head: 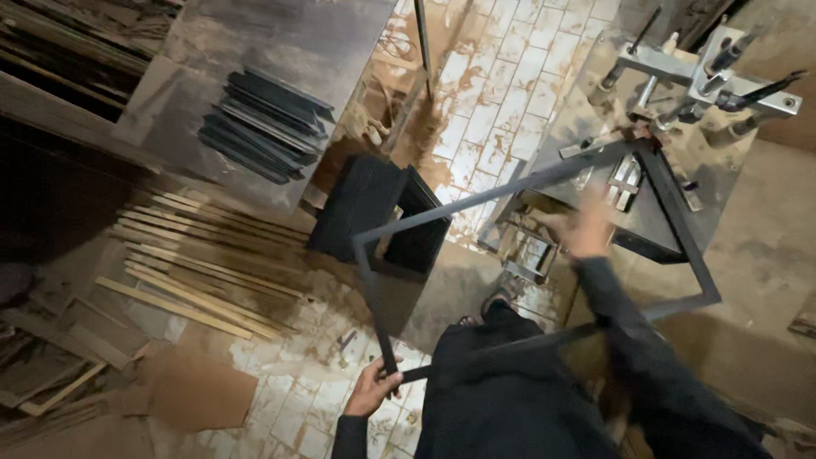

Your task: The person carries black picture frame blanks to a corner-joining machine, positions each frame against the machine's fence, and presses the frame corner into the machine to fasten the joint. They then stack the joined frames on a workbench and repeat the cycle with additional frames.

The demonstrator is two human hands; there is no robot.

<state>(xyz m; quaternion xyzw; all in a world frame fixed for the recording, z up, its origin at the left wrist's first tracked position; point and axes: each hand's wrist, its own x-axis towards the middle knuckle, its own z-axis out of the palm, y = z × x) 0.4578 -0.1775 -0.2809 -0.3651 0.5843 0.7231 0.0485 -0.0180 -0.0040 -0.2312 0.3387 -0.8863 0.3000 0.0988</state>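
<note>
Dusty tiled floor (501, 93) below; left hand (372, 388) grips dark frame (510, 189).

A stack of dark flat strips (268, 123) lies on a grey sheet (280, 51) far up and left of the left hand. Pale wooden slats (200, 259) are strewn over the floor to that hand's left, with a brown cardboard piece (200, 391) just beside it. A black open box (382, 217) stands above it. The tiled floor (497, 93) is dusted with sawdust.
</note>
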